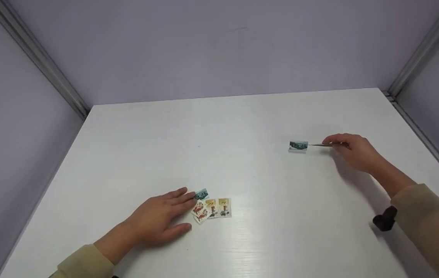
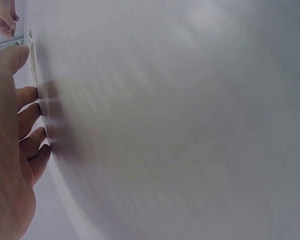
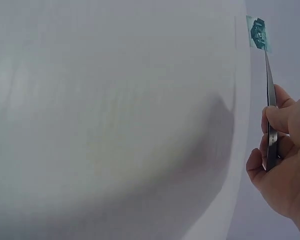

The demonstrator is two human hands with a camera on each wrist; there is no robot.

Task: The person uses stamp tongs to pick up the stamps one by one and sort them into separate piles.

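On the white table [image 1: 242, 127] my right hand [image 1: 352, 150] pinches slim metal tweezers [image 1: 321, 144]. Their tips touch or grip a green stamp [image 1: 298, 146] just over the tabletop at the right. In the right wrist view the tweezers [image 3: 270, 105] run up to that stamp [image 3: 258, 33]. My left hand [image 1: 157, 216] lies flat on the table at the front, fingers straight, fingertips [image 2: 37, 120] on the surface. Its fingers touch a small pile of stamps [image 1: 211, 206]: one green one [image 1: 201, 194] and several yellow and red ones.
Lilac walls with metal corner posts [image 1: 34, 54] close in the table at the back and both sides. A dark wrist strap [image 1: 385, 219] shows at my right sleeve. The left wrist view is mostly blurred table surface [image 2: 190, 125].
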